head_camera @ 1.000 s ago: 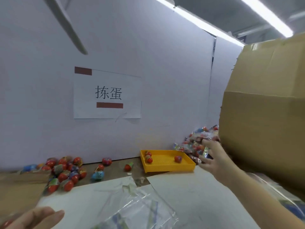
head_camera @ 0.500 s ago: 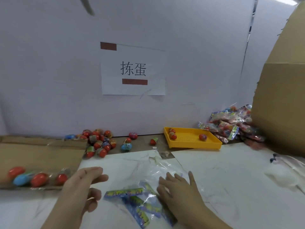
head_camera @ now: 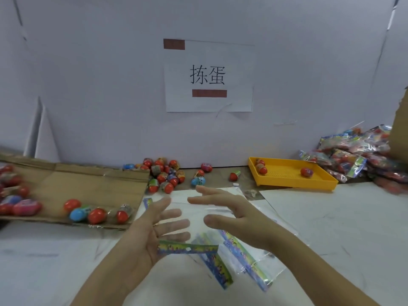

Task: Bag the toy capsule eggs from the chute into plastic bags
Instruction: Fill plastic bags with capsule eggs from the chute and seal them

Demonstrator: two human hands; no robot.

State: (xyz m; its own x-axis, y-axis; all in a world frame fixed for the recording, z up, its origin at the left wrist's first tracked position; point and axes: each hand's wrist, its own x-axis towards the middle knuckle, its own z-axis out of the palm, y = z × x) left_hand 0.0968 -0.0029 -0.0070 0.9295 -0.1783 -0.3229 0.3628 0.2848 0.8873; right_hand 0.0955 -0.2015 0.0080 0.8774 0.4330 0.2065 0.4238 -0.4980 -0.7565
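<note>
White partition behind, pale worktop [head_camera: 331, 228] below. Both hands hover with fingers straight and spread, left hand [head_camera: 154, 230] and right hand [head_camera: 234, 215] palm to palm, gripping nothing, just above the slack empty plastic bags [head_camera: 217, 268]. Capsule eggs [head_camera: 97, 215] lie on the cardboard chute [head_camera: 88, 184] at the left. The film looks slippery, so 2 bags may lift together, and a careless reach could roll eggs off the chute's open edge.

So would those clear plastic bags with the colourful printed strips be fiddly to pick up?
Probably. The clear plastic bags look thin and crinkled, so likely floppy and very light. They lie overlapping on the smooth white table, so one may slide or drag its neighbours along.
</note>
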